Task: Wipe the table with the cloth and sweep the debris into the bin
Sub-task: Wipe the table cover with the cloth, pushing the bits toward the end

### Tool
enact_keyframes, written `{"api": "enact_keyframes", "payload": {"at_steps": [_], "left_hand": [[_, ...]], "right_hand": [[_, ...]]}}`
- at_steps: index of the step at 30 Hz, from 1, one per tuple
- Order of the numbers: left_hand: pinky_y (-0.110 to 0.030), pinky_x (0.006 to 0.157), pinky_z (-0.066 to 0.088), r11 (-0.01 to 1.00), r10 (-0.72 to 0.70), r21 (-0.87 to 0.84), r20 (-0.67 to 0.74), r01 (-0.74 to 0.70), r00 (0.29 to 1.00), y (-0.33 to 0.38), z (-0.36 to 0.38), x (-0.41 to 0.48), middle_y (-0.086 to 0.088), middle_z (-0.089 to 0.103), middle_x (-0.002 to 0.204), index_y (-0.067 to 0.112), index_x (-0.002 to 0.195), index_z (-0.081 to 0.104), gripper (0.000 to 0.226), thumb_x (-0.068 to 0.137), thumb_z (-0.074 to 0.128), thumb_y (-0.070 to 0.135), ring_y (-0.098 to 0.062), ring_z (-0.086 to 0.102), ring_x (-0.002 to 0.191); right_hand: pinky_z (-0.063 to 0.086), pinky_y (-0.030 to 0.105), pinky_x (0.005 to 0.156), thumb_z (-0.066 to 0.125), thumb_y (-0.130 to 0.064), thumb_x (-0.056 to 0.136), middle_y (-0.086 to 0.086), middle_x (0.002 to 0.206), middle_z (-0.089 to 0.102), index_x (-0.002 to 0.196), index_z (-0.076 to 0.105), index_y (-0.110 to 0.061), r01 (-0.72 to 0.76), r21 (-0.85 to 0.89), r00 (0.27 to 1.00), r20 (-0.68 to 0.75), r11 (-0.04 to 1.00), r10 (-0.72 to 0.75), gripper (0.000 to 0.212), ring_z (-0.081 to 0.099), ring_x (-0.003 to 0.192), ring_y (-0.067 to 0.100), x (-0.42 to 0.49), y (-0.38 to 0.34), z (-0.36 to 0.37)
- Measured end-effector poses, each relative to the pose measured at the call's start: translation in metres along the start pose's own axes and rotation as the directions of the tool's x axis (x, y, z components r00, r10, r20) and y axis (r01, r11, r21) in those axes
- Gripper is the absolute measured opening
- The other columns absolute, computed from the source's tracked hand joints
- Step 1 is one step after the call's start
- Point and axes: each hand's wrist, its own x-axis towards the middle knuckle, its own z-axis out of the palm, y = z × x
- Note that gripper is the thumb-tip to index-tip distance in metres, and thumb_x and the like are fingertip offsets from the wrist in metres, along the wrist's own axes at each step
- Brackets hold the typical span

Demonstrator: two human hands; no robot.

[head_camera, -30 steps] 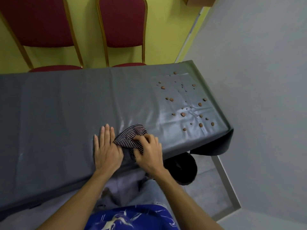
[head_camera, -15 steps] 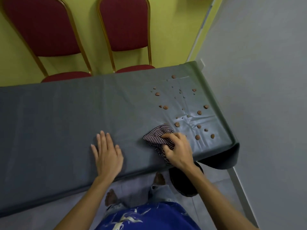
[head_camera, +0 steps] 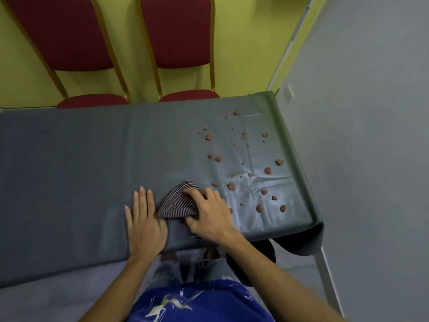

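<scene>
A dark striped cloth (head_camera: pixel 177 202) lies bunched on the grey-covered table (head_camera: pixel 69 163) near its front edge. My right hand (head_camera: pixel 209 214) presses down on the cloth and grips it. My left hand (head_camera: pixel 144 221) rests flat on the table, fingers apart, touching the cloth's left side. Several small brown bits of debris (head_camera: pixel 243 168) are scattered over the table's right end, the nearest just right of my right hand. A dark bin (head_camera: pixel 267 252) sits on the floor under the table's front right corner, mostly hidden by my right arm and the table cover.
Two red chairs (head_camera: pixel 178 33) with gold frames stand behind the table against a yellow wall. A grey wall (head_camera: pixel 371 135) runs close along the table's right end. My legs and blue shirt are below the front edge.
My right hand slid the cloth right toward the debris half a second ago, then came back left beside my left hand. My left hand stayed flat on the table.
</scene>
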Motion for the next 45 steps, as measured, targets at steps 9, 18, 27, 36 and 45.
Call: {"api": "enact_keyframes", "payload": {"at_steps": [9,18,27,36,45], "left_hand": [[-0.049,0.121,-0.005,0.989,-0.015,-0.146,0.042,0.021,0.999,0.006,-0.013,0.013,-0.009,0.001,0.163,0.005,0.153,0.015,0.064,0.098,0.021,0.036,-0.021,-0.007,0.151],[-0.051,0.121,0.0,0.983,0.004,-0.183,0.058,0.007,0.998,-0.001,-0.03,0.092,-0.012,0.005,0.163,0.002,0.153,0.015,0.062,0.098,0.037,0.021,-0.024,-0.005,0.151],[-0.051,0.121,0.006,0.986,0.128,-0.106,-0.009,-0.129,0.992,-0.027,-0.016,0.094,-0.012,0.011,0.163,0.001,0.151,0.023,0.066,0.097,0.012,0.037,-0.025,0.006,0.151],[-0.055,0.12,0.001,0.97,0.226,-0.095,0.038,-0.222,0.973,-0.016,-0.021,0.156,-0.019,0.006,0.162,0.0,0.152,0.017,0.076,0.091,0.053,0.027,-0.03,-0.003,0.151],[-0.051,0.121,0.012,0.986,0.145,-0.073,-0.08,-0.151,0.986,-0.009,-0.019,0.154,-0.012,0.019,0.161,0.002,0.15,0.027,0.058,0.099,0.024,0.029,-0.024,0.012,0.151]], "right_hand": [[0.05,0.041,0.083,0.062,-0.04,0.073,-0.003,0.123,0.051,0.131,0.042,-0.034,-0.293,0.126,0.929,-0.199,0.948,0.313,0.061,0.049,0.109,0.024,-0.016,0.035,-0.027],[0.051,0.046,0.079,0.059,-0.035,0.084,0.005,0.12,0.045,0.137,0.034,-0.035,-0.191,0.166,0.978,-0.055,0.967,0.202,0.059,0.046,0.109,0.029,0.056,-0.06,0.006],[0.052,0.044,0.081,0.057,-0.048,0.08,0.006,0.124,0.045,0.131,0.038,-0.039,-0.501,0.225,0.828,-0.157,0.836,0.538,0.056,0.054,0.108,0.031,0.032,-0.004,-0.01],[0.051,0.043,0.084,0.059,-0.04,0.086,0.005,0.121,0.043,0.141,0.036,-0.037,-0.32,0.215,0.931,-0.112,0.923,0.349,0.059,0.05,0.11,0.029,0.121,-0.078,0.005],[0.049,0.043,0.087,0.057,-0.043,0.085,0.012,0.135,0.041,0.132,0.039,-0.033,-0.569,0.192,0.778,-0.191,0.8,0.599,0.052,0.052,0.116,0.036,0.094,-0.017,-0.011]]}}
